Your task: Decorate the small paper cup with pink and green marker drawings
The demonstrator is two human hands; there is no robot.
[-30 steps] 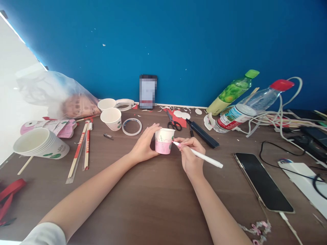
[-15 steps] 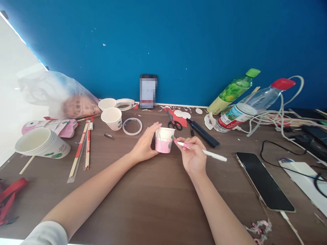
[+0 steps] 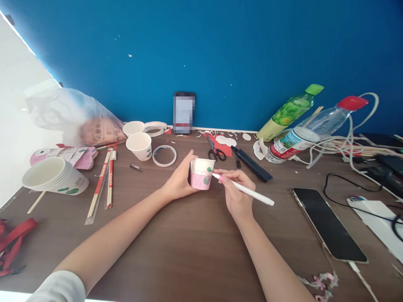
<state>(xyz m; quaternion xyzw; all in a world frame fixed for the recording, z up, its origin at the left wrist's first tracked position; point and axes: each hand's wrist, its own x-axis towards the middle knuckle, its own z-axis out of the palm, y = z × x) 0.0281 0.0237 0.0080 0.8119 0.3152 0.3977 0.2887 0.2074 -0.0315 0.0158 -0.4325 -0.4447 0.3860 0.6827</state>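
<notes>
A small paper cup [image 3: 202, 173], white above and coloured pink on its lower half, stands upright on the brown table [image 3: 189, 243]. My left hand [image 3: 180, 180] wraps round its left side and steadies it. My right hand [image 3: 236, 193] pinches a white marker pen [image 3: 248, 192] with a pink tip, and the tip touches the cup's right side.
Scissors [image 3: 214, 152], a black knife-like tool [image 3: 252, 164] and a tape ring [image 3: 164, 155] lie behind the cup. Paper cups [image 3: 139, 145], a cup stack [image 3: 53, 181] and chopsticks [image 3: 105, 179] are at left. Two bottles [image 3: 302, 136], cables and a phone [image 3: 327, 223] lie at right.
My right hand lifted the pen away from the cup half a second ago, then brought its tip back against the cup's right side. My left hand turned the cup slightly.
</notes>
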